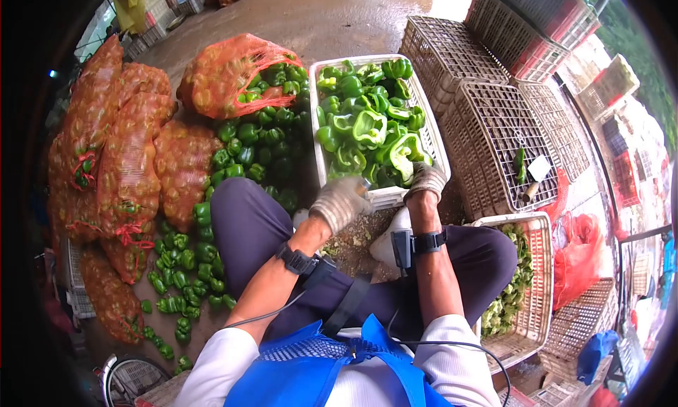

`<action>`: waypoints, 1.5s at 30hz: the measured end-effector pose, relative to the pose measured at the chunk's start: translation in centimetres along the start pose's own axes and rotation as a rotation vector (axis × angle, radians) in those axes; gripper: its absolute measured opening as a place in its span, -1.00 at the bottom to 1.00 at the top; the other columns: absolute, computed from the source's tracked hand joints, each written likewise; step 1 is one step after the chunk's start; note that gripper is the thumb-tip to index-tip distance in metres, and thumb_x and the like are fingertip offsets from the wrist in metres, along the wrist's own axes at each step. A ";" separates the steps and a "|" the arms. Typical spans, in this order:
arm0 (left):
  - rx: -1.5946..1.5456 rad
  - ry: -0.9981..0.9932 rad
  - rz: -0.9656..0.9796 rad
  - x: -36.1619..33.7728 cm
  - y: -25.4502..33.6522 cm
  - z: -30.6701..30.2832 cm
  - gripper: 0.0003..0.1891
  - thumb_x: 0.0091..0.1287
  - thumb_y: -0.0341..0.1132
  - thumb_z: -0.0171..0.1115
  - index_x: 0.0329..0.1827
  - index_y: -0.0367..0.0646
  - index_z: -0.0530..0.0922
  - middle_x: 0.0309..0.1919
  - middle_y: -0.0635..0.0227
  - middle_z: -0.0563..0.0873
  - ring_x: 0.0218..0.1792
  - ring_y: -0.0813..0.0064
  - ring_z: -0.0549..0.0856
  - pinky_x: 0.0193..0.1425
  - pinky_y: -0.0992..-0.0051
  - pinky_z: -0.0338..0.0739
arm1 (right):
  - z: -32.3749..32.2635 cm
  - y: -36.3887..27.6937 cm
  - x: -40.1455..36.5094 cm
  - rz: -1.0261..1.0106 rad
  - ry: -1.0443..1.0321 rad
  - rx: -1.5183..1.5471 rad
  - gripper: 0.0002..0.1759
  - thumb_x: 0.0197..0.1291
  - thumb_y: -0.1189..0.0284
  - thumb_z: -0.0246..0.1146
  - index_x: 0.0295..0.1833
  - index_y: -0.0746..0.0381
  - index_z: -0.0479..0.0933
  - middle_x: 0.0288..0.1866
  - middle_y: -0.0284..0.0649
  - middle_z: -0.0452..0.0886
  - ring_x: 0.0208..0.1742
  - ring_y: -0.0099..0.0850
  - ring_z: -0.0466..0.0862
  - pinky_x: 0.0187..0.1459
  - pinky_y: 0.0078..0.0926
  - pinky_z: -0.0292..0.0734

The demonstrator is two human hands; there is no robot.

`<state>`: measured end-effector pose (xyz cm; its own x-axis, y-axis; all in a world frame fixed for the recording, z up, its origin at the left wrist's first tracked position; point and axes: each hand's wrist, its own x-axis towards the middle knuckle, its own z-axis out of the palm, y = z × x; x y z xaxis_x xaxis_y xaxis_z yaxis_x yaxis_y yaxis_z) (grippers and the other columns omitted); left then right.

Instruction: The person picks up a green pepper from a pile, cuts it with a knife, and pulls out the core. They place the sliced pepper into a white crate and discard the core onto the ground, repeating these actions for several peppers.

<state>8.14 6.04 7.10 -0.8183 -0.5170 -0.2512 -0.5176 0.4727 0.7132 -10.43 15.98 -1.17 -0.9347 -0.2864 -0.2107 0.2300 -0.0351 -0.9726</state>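
My left hand (340,204), in a dirty pale work glove, is at the near left corner of the white crate (439,142), its fingers smeared by motion. A small orange-brown patch shows at its fingertips; I cannot tell what it is. At the near right corner my right hand (426,181), also gloved, is closed with its fingers at the edge of a cut green bell pepper (408,155). Opened and halved green peppers (369,129) fill the crate. Between my knees, bits of pepper waste (357,244) litter the ground.
Whole green peppers (247,153) spill from an orange mesh sack (219,75) and spread left of my leg. Full mesh sacks (131,167) are piled at far left. Stacked crates (487,146) stand right, with a green pepper (520,165) on top. A crate of pepper trimmings (512,280) sits beside my right knee.
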 end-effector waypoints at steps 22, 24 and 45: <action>-0.045 0.506 0.063 5.0 -0.3 -1.5 -0.76 -0.17 -0.36 0.41 -0.44 -0.20 0.55 -0.58 0.22 0.66 -0.52 0.24 0.65 -0.35 0.33 0.56 | 4.1 -2.3 -7.4 0.687 -0.342 0.043 -0.52 0.13 0.00 0.27 -0.07 0.18 0.48 -0.44 -0.13 0.58 -0.69 -0.25 0.54 -0.66 -0.35 0.48; 0.147 0.615 0.135 4.4 0.0 -1.1 -0.79 -0.09 -0.34 0.33 -0.39 -0.17 0.55 -0.52 0.14 0.68 -0.45 0.09 0.68 -0.30 0.25 0.58 | 4.0 -2.8 -8.3 0.809 -0.439 0.085 -0.58 0.12 0.02 0.27 -0.18 0.16 0.47 -0.51 -0.18 0.55 -0.71 -0.29 0.49 -0.72 -0.41 0.35; -0.178 0.418 -0.218 6.0 -1.6 -0.7 -0.57 -0.21 -0.27 0.48 -0.26 -0.28 0.60 -0.39 0.02 0.70 -0.34 0.14 0.71 -0.19 0.35 0.61 | 2.7 -0.6 -6.3 0.543 -0.241 0.365 -0.85 0.02 0.46 0.34 -0.28 0.15 0.51 -0.51 -0.36 0.49 -0.64 -0.55 0.41 -0.68 -0.60 0.27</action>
<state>4.19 1.68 4.95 -0.5071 -0.8489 -0.1489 -0.5845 0.2118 0.7832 -3.97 15.17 1.03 -0.5846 -0.5578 -0.5891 0.7639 -0.1340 -0.6312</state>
